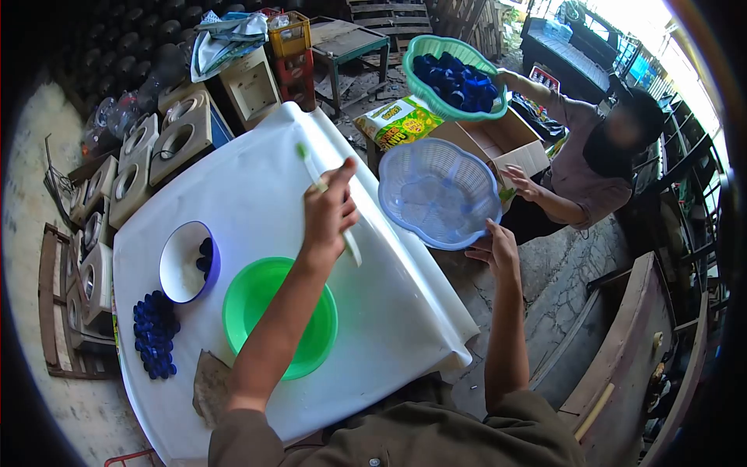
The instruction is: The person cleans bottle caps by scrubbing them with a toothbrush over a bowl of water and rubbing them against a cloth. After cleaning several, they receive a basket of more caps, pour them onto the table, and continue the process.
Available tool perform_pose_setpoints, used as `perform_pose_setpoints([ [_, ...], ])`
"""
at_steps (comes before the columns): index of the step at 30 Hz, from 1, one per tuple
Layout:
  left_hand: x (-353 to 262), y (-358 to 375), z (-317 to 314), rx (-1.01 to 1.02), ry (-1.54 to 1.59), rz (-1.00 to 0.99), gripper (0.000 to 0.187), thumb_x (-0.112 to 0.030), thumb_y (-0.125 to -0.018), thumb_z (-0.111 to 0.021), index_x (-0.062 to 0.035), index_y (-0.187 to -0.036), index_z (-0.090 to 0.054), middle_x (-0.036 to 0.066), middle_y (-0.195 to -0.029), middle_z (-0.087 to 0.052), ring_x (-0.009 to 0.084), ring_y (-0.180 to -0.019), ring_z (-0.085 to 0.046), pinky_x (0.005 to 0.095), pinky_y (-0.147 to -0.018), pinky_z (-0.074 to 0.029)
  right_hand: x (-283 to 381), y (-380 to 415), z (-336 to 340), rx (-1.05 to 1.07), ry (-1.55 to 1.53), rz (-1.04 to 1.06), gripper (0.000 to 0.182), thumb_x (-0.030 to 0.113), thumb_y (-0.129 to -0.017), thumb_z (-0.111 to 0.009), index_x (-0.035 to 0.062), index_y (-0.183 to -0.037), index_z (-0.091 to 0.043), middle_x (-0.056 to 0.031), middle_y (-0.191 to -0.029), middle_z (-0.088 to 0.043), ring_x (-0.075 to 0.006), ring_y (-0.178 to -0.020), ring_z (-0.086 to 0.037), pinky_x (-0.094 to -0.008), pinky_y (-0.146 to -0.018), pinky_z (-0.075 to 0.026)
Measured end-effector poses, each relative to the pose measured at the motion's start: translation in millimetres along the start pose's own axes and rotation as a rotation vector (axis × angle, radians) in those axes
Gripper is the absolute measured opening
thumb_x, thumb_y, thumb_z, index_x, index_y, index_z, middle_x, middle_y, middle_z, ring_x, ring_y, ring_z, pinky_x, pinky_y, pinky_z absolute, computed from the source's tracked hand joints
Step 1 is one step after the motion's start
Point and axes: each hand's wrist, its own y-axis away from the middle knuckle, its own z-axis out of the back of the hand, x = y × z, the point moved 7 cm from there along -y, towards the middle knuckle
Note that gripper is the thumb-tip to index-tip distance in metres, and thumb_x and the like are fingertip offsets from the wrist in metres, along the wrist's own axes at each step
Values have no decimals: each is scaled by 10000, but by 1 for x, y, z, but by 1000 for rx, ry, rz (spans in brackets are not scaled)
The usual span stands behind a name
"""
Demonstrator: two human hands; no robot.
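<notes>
My left hand [328, 208] is raised over the white table [257, 179], shut on a toothbrush [310, 165] with a green head that points up and away. Below that arm sits a green bowl [307, 358]. My right hand [495, 251] holds the near rim of a blue lattice basket [440, 194] past the table's right edge; the basket looks empty. Another person at the right holds up a teal basket [451, 50] full of dark blue bottle caps [455, 78].
A white bowl with a blue rim [180, 265] holds a few caps. Several loose blue caps [154, 333] lie beside it. A brown rag [208, 385] lies near the front edge. Open cardboard box [498, 144], yellow bag [398, 122], stacked dispensers [179, 140] at left.
</notes>
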Motion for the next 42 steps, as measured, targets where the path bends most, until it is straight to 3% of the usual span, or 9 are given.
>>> perform_pose_setpoints([
  [6, 64, -79, -64, -52, -90, 92, 771, -644, -675, -851, -26, -1039, -570, -98, -623, -311, 26, -460, -294, 195, -409, -258, -9, 7, 34, -61, -95, -2, 328, 243, -1019, -483, -71, -1076, -559, -187, -895, -678, -283, -750, -730, -432, -595, -652],
  [11, 90, -94, -63, -7, -133, 98, 887, -706, -650, -823, 4, -1139, -613, -81, -653, -404, 34, -500, -383, 193, -422, -280, -12, 9, 46, -95, -104, 45, 266, 207, -1009, -482, -49, -985, -552, -128, -804, -626, -263, -705, -714, -427, -599, -655],
  [14, 95, -90, -55, -95, -139, 93, 684, -597, -746, -817, -70, -1140, -631, -85, -621, -424, 11, -471, -365, 196, -409, -236, 1, 8, 45, -72, -129, 77, 251, 187, -999, -476, -51, -961, -546, -128, -822, -621, -252, -705, -714, -421, -614, -659],
  [21, 83, -69, -77, 150, -160, -69, 358, -305, -878, -754, -110, -1125, -584, -83, -649, -483, -4, -441, -319, 178, -387, -222, 12, -2, 53, -85, -139, 131, 236, 178, -982, -493, -53, -997, -535, -152, -811, -653, -261, -691, -723, -424, -637, -658],
  [25, 82, -52, -86, 182, -208, -126, 462, -176, -886, -733, -81, -1299, -549, -7, -917, -645, -2, -550, -371, 166, -431, -268, 22, -3, 54, -74, -123, 129, 234, 171, -977, -492, -60, -989, -527, -179, -812, -667, -277, -703, -732, -432, -650, -659],
  [29, 85, -36, -99, 296, -212, -193, 559, -93, -874, -712, -60, -1363, -443, 59, -946, -675, 9, -555, -430, 171, -427, -320, 27, 0, 52, -61, -151, 123, 243, 171, -976, -489, -69, -990, -521, -217, -829, -682, -303, -718, -739, -439, -663, -659],
  [34, 91, -26, -101, 219, -394, -613, 526, -61, -848, -723, -45, -1294, -446, 50, -880, -636, 59, -593, -508, 193, -468, -408, 36, 3, 47, -43, -140, 151, 258, 173, -975, -481, -81, -993, -522, -232, -845, -688, -319, -733, -740, -444, -670, -659],
  [39, 90, -9, -109, 239, -422, -736, 367, -50, -814, -772, -37, -1080, -519, 62, -985, -549, 163, -837, -537, 321, -714, -482, 39, 1, 46, -37, -116, 155, 268, 173, -971, -481, -90, -987, -527, -243, -861, -691, -323, -742, -741, -446, -681, -658],
  [42, 97, -10, -109, 255, -540, -613, 275, -30, -823, -754, -23, -988, -533, 66, -935, -539, 173, -787, -539, 321, -686, -475, 36, 1, 45, -33, -123, 133, 270, 172, -968, -482, -94, -979, -527, -249, -868, -693, -327, -744, -740, -447, -688, -658],
])
